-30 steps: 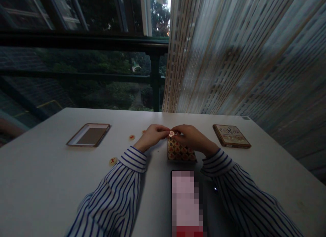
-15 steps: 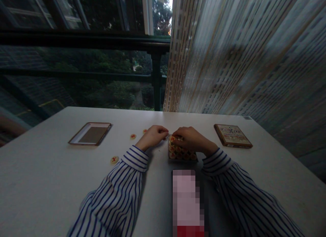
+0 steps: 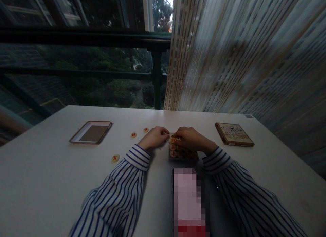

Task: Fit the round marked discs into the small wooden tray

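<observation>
A small tray (image 3: pixel 184 159) stands on the table in front of me, filled with rows of round Chinese chess pieces (image 3: pixel 173 147) with red characters on pale wood. My right hand (image 3: pixel 192 138) is over its far right part, fingers curled down onto a chess piece in the back row and hiding several others. Beside the far left corner is my left hand (image 3: pixel 156 135), its thumb and forefinger pinched together close to the tray's edge; what they hold, if anything, is hidden. Loose chess pieces lie left of that hand: two (image 3: pixel 133 135) farther back and one (image 3: pixel 115 158) nearer me.
On the left lies a shallow open lid (image 3: pixel 91 132) with a brown panel inside. A flat printed box (image 3: pixel 234 134) sits at the right. Nearest me is a phone-like slab (image 3: pixel 187 196) with a blurred-out screen. The white table (image 3: pixel 51 182) ends at a railing and a curtain.
Both hands stay almost in place at the tray. My left fingertips are slightly closer to its corner. The whole view has shifted a little.
</observation>
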Demonstrator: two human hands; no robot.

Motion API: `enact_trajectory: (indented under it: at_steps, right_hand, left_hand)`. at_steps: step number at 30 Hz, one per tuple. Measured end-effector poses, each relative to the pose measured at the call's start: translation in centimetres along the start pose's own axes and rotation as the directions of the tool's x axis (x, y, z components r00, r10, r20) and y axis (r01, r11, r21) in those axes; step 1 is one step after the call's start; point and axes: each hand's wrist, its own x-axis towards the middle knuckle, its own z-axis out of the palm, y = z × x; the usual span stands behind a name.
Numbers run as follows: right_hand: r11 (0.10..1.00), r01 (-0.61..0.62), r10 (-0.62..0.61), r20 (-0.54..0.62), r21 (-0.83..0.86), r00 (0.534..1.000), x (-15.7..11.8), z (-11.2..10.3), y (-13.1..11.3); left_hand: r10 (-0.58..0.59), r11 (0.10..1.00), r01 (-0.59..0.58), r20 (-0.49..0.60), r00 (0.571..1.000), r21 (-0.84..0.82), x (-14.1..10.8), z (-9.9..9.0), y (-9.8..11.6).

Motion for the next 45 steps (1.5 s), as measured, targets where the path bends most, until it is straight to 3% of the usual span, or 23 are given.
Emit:
enact_trajectory:
  at_steps: [25, 45]
  right_hand:
    - [0.999, 0.021, -0.022, 0.034, 0.025, 0.999, 0.0, 0.2, 0.2]
    - [0.999, 0.029, -0.03, 0.034, 0.017, 0.999, -0.1, 0.3, 0.4]
  left_hand:
    - [-0.003, 1.0, 0.003, 0.006, 1.0, 0.029, -0.3, 0.0, 0.2]
    - [-0.064, 0.997, 0.072, 0.184, 0.981, -0.037, -1.1, -0.5, 1.2]
